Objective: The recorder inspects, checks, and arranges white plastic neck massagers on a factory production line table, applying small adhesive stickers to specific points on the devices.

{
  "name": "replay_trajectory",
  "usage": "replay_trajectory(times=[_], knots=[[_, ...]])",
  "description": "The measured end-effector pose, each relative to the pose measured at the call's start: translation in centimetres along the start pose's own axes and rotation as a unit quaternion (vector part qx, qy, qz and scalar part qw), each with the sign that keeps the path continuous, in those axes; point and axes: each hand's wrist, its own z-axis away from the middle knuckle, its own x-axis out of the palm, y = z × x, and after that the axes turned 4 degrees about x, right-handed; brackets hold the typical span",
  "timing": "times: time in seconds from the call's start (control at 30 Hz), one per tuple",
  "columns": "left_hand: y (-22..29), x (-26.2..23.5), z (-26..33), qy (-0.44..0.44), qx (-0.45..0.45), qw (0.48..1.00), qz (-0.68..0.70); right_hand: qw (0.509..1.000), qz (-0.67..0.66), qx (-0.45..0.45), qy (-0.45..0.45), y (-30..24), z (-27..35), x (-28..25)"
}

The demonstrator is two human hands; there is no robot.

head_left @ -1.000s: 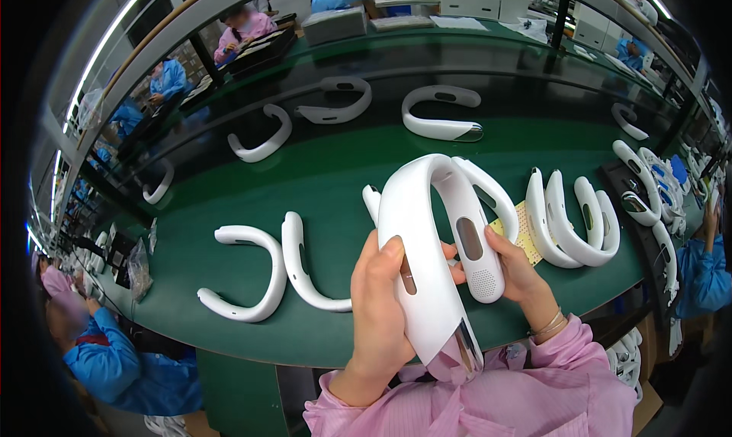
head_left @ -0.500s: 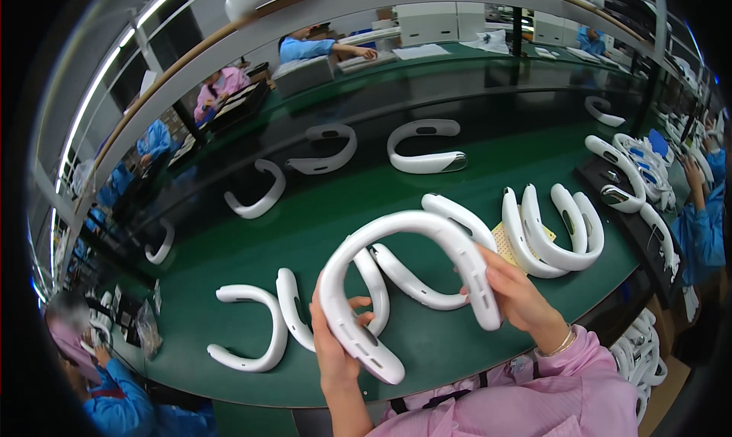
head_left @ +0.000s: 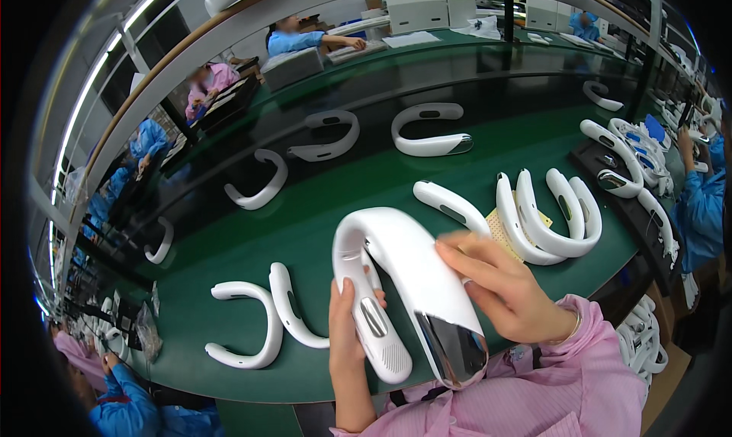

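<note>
1. Neckband (head_left: 404,246), raised over the table (head_left: 179,322), is seemingly mid-handling.
2. Left hand (head_left: 347,334) grasps its grilled arm; right hand (head_left: 503,296) touches the other, grip unclear.
3. Other bands (head_left: 272,330) lie around; done or waiting, cannot tell.

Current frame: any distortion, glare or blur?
Head view: fisheye bows the green table's front edge, and the rim goes black; head view: reflections on the white neckband's mirrored end; head view: right hand's fingers look slightly blurred.
</note>
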Motion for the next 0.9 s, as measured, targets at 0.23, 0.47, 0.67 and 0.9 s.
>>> replay_trajectory(times=[0.23,0.47,0.67,0.9], knots=[[2.4,1.7,4.5,-0.186,0.086,0.979,-0.003,0.986,-0.119,-0.055,0.106,5.1,-1.4,-0.8],[3.7,-0.1,3.6,-0.15,0.222,0.939,-0.218,0.969,-0.186,0.037,0.159,4.7,-0.5,-0.9],[2.7,0.7,1.9,-0.065,0.227,0.965,-0.111,0.885,-0.361,0.296,0.01,3.6,-2.6,-1.4],[2.6,1.2,-0.1,0.01,0.002,0.992,0.126,0.777,-0.483,0.4,-0.052,4.1,-4.1,-0.9]])
